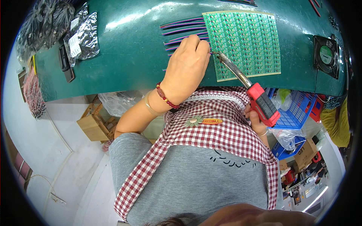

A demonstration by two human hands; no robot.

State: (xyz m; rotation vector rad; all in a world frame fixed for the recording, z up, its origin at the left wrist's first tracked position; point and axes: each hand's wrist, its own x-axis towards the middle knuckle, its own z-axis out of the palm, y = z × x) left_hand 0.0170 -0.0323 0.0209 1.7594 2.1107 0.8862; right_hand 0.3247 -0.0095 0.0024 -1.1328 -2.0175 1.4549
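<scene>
My left hand [188, 67] is closed in a pinch over the left edge of a green circuit board panel [247, 43]. A thin wire seems to be in its fingertips, mostly hidden by them. Several rows of dark, pink and blue striped wires [184, 24] lead away from that edge to the left. Below the table's front edge, my right hand [256, 121] grips a soldering iron [264, 105] by its red and black handle. The iron's metal barrel slants up and left, its tip beside my left fingertips at the board's edge.
On the green table [128, 56], plastic bags [81, 35] and a dark tool [66, 64] lie at the left. Red and white wires [33, 92] hang over the left end. A black fan [326, 56] stands at the right. Below are a blue crate [298, 111] and a wooden stool [96, 122].
</scene>
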